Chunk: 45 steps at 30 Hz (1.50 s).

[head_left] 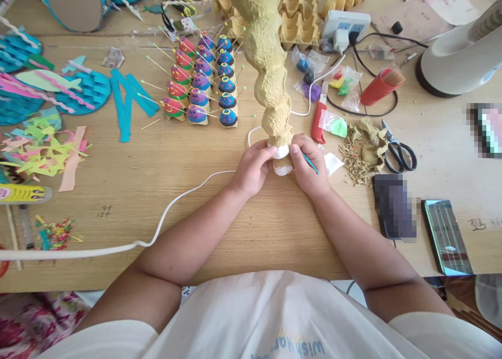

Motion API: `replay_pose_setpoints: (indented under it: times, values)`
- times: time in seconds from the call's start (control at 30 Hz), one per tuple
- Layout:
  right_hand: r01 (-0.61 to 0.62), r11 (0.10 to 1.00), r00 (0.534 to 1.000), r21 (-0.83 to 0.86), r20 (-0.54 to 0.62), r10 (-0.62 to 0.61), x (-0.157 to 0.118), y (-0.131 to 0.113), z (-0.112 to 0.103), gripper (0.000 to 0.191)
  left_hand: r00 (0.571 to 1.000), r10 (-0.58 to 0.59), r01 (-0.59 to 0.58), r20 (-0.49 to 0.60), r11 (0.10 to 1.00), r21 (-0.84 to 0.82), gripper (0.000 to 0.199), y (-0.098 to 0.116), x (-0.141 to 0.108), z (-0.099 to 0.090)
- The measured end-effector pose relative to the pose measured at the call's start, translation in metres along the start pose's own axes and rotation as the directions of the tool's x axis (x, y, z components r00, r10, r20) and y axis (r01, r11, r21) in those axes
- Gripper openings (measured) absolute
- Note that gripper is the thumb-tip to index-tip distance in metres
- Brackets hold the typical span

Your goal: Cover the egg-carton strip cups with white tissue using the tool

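Observation:
A long, bumpy tan column (270, 81) of what looks like egg carton stretches away from me over the table. Near its close end is a band of white clay-like material (281, 152), and another white patch (283, 170) covers the tip. My left hand (253, 168) is closed on the left side of this end, thumb pressed on the white band. On the opposite side my right hand (311, 165) grips it too, thumb against the band. A thin blue tool (310, 163) sticks out from the right hand's fingers.
Rows of painted egg-carton caterpillars (199, 81) with pin feelers stand at the back. To the right lie a red-handled knife (320, 119), scissors (400, 156), carton scraps (366, 144) and a phone (447, 237). A white cable (168, 212) crosses the left side.

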State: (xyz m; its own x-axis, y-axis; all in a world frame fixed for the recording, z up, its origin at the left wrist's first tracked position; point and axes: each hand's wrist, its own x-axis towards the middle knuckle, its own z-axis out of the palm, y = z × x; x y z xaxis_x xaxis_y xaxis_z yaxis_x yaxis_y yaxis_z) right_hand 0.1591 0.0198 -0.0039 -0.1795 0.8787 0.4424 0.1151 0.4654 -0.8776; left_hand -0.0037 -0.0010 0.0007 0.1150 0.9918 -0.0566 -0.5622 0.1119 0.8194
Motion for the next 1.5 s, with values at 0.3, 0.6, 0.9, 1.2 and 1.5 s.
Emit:
replay_pose_setpoints:
  times: [0.3, 0.6, 0.9, 1.2, 1.5]
  values:
    - [0.033, 0.999, 0.999, -0.027, 0.003, -0.033, 0.000, 0.002, 0.000, 0.046, 1.000, -0.004, 0.004, 0.013, 1.000, -0.031, 0.028, 0.000, -0.001, -0.001]
    - [0.010, 0.996, 0.999, -0.093, 0.038, -0.007, 0.001, -0.006, 0.002, 0.055, 0.999, 0.004, -0.002, -0.051, 0.999, 0.038, 0.031, -0.001, 0.000, 0.003]
    - [-0.147, 0.989, 0.984, 0.019, -0.099, 0.148, 0.000, 0.001, 0.004, 0.061, 0.998, -0.002, 0.003, -0.062, 1.000, 0.026, 0.052, -0.009, 0.002, -0.001]
    - [-0.300, 0.948, 0.932, 0.103, -0.179, 0.315, -0.004, 0.005, 0.009, 0.061, 0.997, 0.016, -0.016, -0.069, 1.000, 0.006, 0.055, -0.009, 0.004, -0.009]
    - [-0.277, 0.953, 0.942, -0.121, -0.228, 0.245, -0.001, 0.006, 0.008, 0.057, 0.985, 0.149, -0.118, -0.089, 0.950, 0.288, 0.058, -0.021, 0.006, -0.015]
